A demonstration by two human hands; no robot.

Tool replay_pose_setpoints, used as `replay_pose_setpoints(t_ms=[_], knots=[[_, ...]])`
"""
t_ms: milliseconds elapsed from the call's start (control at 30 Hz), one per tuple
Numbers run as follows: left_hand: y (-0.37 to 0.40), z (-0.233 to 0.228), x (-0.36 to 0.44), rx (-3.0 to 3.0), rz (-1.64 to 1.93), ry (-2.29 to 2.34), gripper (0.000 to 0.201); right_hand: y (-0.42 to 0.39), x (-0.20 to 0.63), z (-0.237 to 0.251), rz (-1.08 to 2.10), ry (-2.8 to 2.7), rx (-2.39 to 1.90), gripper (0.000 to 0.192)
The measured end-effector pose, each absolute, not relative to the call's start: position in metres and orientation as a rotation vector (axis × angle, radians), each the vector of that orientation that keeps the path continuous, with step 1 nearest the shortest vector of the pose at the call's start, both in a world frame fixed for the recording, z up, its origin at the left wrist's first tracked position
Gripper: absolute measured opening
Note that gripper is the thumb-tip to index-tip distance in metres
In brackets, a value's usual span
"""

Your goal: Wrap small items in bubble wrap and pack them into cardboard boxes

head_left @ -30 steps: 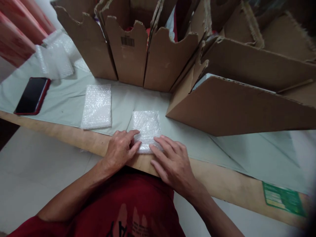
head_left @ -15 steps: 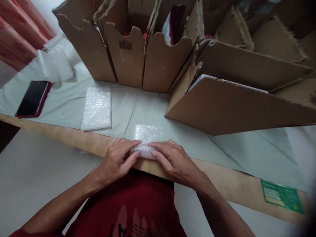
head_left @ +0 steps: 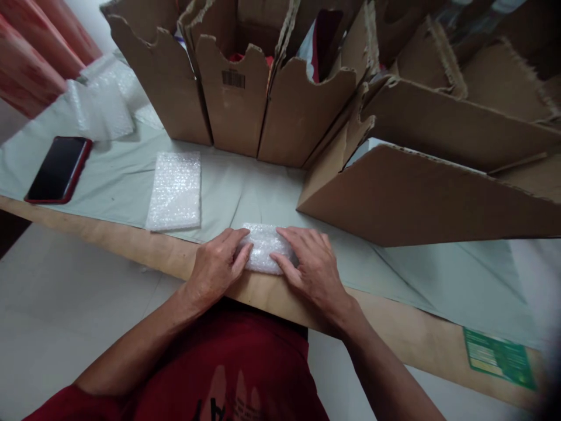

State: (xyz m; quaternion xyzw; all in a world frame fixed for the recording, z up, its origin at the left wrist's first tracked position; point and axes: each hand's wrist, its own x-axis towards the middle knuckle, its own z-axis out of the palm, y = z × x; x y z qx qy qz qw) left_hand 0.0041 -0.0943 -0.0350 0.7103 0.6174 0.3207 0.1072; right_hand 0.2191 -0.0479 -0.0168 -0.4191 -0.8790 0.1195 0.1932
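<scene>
A small sheet of bubble wrap (head_left: 264, 248), folded over on itself, lies at the table's front edge between my two hands. My left hand (head_left: 221, 257) grips its left side, thumb below and fingers at the upper corner. On the right side, my right hand (head_left: 313, 260) holds it with the thumb on top near the middle and fingers along the far edge. Whether anything is inside the fold I cannot tell. Left of my hands a flat bubble wrap pouch (head_left: 175, 192) rests on the pale green cloth (head_left: 232, 181).
Tall cardboard boxes (head_left: 307, 114) stand in a row behind, with a wide cardboard box (head_left: 429, 196) jutting forward on the right. A phone (head_left: 59, 169) in a red case and more bubble wrap (head_left: 103, 108) lie at left. A green card (head_left: 499, 358) sits on the wooden edge (head_left: 153, 248).
The far part of the bubble wrap has been folded down toward me. My fingers have moved forward to its far edge, and the view has shifted slightly.
</scene>
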Motion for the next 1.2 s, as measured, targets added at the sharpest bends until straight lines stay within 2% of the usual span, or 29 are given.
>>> replay_pose_setpoints(t_ms=[167,233,300,433,533,633,667,800,933,967,1000,1100,1133,1200], knots=[[-0.089,-0.036,0.006,2.085,0.829,1.905,0.023,-0.025,0.215,-0.014,0.431,-2.641,-1.257,0.060],[-0.088,-0.036,0.006,2.065,0.835,1.923,0.025,-0.018,0.214,-0.011,0.513,-2.690,-1.273,0.053],[-0.089,-0.035,0.005,2.034,0.864,1.918,0.026,-0.014,0.212,-0.009,0.621,-2.700,-1.254,0.037],[-0.100,-0.031,-0.001,1.844,1.065,1.819,0.033,-0.026,0.213,-0.003,0.807,-2.467,-1.247,0.016],[-0.115,-0.026,-0.007,1.572,1.130,1.687,0.055,-0.047,0.218,0.001,0.994,-2.172,-1.236,0.010],[-0.124,-0.021,-0.008,1.261,1.067,1.408,0.075,-0.068,0.222,-0.001,1.204,-1.917,-1.207,0.013],[-0.126,-0.019,-0.007,1.178,1.017,1.316,0.072,-0.074,0.223,-0.003,1.258,-1.859,-1.193,0.014],[-0.123,-0.007,0.003,1.112,0.863,1.249,0.032,-0.087,0.231,-0.006,1.325,-1.868,-1.225,0.017],[-0.119,0.010,0.013,1.351,0.785,1.301,0.013,-0.088,0.241,0.007,1.336,-2.005,-1.245,0.057],[-0.119,0.013,0.014,1.398,0.749,1.294,0.011,-0.088,0.242,0.011,1.340,-2.050,-1.216,0.057],[-0.120,0.015,0.016,1.424,0.727,1.292,0.011,-0.089,0.242,0.015,1.330,-2.091,-1.189,0.048],[-0.123,0.015,0.018,1.329,0.845,1.270,0.026,-0.092,0.240,0.020,1.255,-2.012,-1.202,0.011],[-0.125,0.012,0.020,1.251,0.939,1.214,0.039,-0.095,0.239,0.019,1.248,-1.893,-1.224,0.008],[-0.129,0.005,0.026,1.080,1.091,1.044,0.068,-0.101,0.236,0.014,1.292,-1.597,-1.226,0.017]])
